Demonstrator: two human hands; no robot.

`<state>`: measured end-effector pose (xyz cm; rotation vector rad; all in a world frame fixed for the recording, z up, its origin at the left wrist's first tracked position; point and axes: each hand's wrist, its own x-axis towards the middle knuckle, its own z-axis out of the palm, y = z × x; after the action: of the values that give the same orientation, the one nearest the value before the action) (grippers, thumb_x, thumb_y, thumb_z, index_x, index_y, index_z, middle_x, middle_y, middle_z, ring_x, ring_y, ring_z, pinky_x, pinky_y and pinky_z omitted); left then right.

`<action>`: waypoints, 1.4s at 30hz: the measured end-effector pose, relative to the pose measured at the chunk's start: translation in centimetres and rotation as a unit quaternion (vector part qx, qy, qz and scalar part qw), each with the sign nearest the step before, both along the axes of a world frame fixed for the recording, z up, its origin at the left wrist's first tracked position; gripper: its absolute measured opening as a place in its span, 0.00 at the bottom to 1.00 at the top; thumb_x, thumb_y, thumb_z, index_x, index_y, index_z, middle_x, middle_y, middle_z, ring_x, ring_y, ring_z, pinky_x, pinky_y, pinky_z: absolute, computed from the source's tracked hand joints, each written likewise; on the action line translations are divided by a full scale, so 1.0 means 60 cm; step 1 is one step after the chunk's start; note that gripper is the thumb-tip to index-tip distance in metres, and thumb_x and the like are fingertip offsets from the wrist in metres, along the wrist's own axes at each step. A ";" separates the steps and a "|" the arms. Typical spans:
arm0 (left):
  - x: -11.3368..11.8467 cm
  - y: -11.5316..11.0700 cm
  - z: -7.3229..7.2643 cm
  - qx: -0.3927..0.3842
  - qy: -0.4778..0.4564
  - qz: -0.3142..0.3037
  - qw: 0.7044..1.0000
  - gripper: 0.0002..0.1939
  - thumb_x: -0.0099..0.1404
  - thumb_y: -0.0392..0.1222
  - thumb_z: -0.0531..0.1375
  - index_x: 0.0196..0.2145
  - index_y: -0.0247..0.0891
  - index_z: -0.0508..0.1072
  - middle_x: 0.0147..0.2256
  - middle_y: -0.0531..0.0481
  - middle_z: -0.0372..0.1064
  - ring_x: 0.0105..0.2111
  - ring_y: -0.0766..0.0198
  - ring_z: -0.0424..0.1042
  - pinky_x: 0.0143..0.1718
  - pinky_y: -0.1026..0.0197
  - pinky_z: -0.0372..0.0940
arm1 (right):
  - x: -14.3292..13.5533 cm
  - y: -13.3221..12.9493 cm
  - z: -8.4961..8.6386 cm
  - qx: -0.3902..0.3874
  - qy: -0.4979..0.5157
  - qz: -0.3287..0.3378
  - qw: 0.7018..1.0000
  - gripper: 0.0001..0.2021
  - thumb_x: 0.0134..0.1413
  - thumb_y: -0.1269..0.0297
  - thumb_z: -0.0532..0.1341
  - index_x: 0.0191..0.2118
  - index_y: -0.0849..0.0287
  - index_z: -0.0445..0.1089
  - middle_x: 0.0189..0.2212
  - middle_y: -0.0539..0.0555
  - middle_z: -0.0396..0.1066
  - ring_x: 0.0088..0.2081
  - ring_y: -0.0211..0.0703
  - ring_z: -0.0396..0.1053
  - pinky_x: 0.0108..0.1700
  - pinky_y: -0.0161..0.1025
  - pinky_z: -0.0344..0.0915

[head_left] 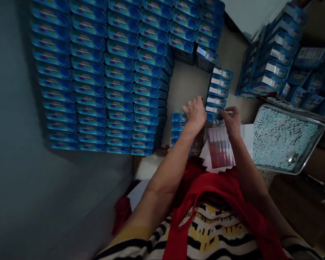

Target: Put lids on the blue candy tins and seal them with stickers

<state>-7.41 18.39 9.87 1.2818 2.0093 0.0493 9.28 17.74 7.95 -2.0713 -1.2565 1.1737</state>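
Note:
A short row of blue boxes [218, 90], each with a white strip on its top edge, stands in front of my hands. My left hand [195, 115] is beside the near end of this row with its fingers curled; what they hold, if anything, is hidden. At the same end, my right hand [232, 121] has thumb and fingertips pinched close to the nearest box, on something too small to name. Below lies a pile of sheets, the top one a shiny pinkish sticker sheet [221, 148]. Left of my left hand is a small stack of blue boxes [177, 126], partly covered.
Many blue boxes [97, 79] fill the left of the table in tight rows against the wall. At right, a metal tray [289, 171] holds small pale-blue pellets. More boxes [273, 68] are stacked behind it. One box [206, 59] stands tilted beyond the row.

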 end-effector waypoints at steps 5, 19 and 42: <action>-0.039 -0.043 0.036 0.151 -0.014 0.020 0.988 0.15 0.74 0.41 0.59 0.55 0.42 0.77 0.57 0.39 0.76 0.60 0.44 0.69 0.62 0.47 0.61 | 0.004 -0.014 0.063 0.052 0.044 -0.053 0.996 0.23 0.54 0.40 0.68 0.40 0.53 0.64 0.23 0.42 0.63 0.25 0.37 0.63 0.28 0.36 0.55; -0.081 -0.110 0.016 0.054 0.023 -0.115 0.992 0.14 0.69 0.40 0.64 0.51 0.46 0.80 0.57 0.33 0.72 0.62 0.34 0.64 0.59 0.31 0.61 | -0.041 -0.052 0.100 0.044 0.215 -0.084 0.972 0.22 0.56 0.44 0.68 0.45 0.51 0.63 0.30 0.44 0.68 0.31 0.36 0.67 0.33 0.35 0.64; -0.051 -0.085 0.017 -0.003 -0.482 0.182 0.857 0.19 0.53 0.56 0.74 0.29 0.37 0.77 0.27 0.52 0.72 0.26 0.66 0.69 0.32 0.61 0.66 | -0.017 -0.065 0.116 -0.011 0.324 0.010 0.946 0.21 0.45 0.59 0.74 0.44 0.52 0.67 0.31 0.44 0.72 0.33 0.37 0.70 0.37 0.36 0.67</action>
<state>-10.48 13.30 10.88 0.6146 1.3041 0.7202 8.25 13.81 14.89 -1.4792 -0.9377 1.6923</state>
